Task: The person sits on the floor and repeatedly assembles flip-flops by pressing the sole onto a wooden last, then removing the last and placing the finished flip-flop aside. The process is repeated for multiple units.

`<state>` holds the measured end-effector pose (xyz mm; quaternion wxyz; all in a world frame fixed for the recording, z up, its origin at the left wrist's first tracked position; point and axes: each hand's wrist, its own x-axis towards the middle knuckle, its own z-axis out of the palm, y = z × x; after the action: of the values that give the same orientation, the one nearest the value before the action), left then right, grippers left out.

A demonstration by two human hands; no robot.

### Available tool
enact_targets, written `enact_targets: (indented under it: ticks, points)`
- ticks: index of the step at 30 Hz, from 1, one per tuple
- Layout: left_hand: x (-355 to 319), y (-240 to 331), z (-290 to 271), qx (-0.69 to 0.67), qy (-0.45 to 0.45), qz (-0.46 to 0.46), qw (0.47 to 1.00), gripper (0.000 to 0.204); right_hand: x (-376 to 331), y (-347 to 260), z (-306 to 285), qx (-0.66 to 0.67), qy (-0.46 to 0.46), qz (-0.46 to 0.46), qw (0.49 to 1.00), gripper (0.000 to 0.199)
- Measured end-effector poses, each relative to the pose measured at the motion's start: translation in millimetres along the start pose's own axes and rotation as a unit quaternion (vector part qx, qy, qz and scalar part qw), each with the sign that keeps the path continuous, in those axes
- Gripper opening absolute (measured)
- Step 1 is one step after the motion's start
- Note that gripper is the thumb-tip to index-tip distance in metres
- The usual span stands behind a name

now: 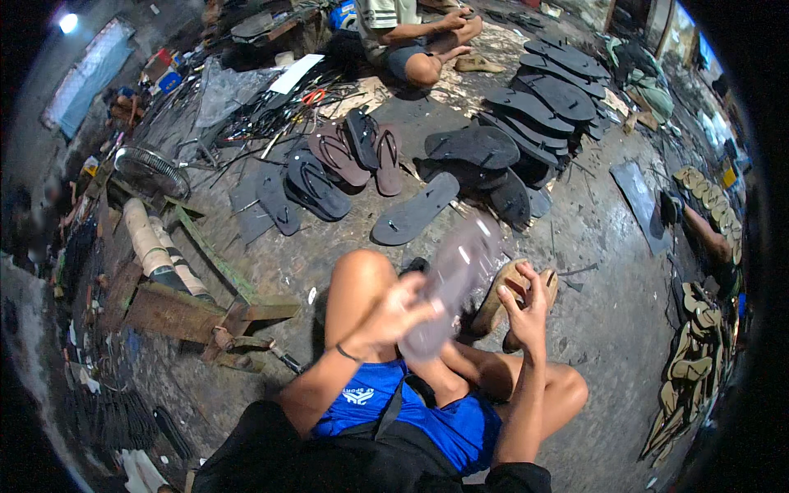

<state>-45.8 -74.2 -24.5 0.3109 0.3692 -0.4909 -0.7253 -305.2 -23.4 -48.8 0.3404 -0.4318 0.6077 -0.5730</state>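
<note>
My left hand (393, 319) grips a greyish-brown sandal sole (450, 287) and tilts it upright over my lap. Motion smears both sole and fingers, so no strap can be made out. To the right, my right hand (528, 311) is raised with thumb and fingers apart, holding nothing I can see. Behind it a tan sandal (498, 297) rests on the floor, partly covered by the hand. Beyond the sole in my grip lies a single dark grey sole (415, 209) flat on the floor, beside a pile of dark soles (472, 148).
Black and brown flip-flops (341, 160) lie ahead. More dark ones (559, 82) are stacked at far right, near another person (411, 41) sitting cross-legged. A wooden frame (189, 308) and a fan (152, 171) are at left. Tan sandals (690, 361) line the right edge.
</note>
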Motion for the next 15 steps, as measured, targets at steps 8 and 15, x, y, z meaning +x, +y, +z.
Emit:
enact_targets:
  ticks: [8,15]
  points:
    - [105.2,96.0,-198.3,-0.041,0.326,0.198,0.924,0.047,-17.4,50.4,2.4,0.031,-0.002,0.144,0.989,0.040]
    - [142.1,-52.1,-225.8,0.341,0.154,0.005,0.927,0.083,-23.3,88.4,14.3,-0.096,-0.015,0.106,0.990,0.039]
